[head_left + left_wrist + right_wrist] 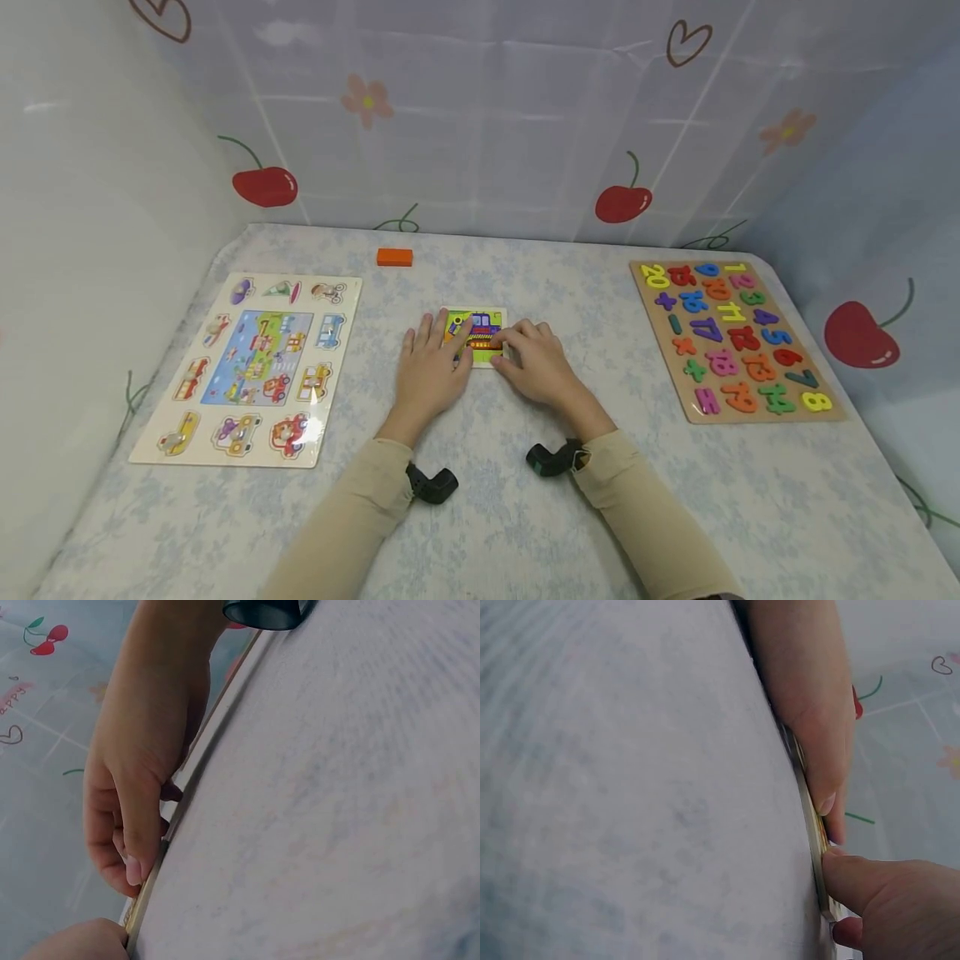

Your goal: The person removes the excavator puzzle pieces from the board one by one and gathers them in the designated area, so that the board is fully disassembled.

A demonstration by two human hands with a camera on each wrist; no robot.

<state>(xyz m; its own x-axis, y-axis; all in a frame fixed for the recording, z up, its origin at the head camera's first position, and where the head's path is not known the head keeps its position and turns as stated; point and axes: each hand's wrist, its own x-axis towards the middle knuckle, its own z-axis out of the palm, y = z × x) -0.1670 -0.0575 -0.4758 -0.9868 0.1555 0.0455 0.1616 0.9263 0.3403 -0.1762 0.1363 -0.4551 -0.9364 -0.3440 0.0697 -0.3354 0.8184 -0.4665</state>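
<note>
A small jigsaw puzzle with a blue-and-red truck on a green ground lies flat in the middle of the table. Over its left part rests my left hand, palm down with straight fingers spread, hiding that side. My right hand is at the puzzle's right edge, thumb and bent forefinger pinching there; I cannot tell whether they hold one piece or the frame. In the right wrist view, the right thumb lies on the puzzle's thin edge. From the left wrist, the right hand shows curled fingers.
At the left lies a white vehicle peg board, at the right a wooden number board. An orange block sits near the back edge. A printed curtain closes off the back, and both wrists wear black cameras.
</note>
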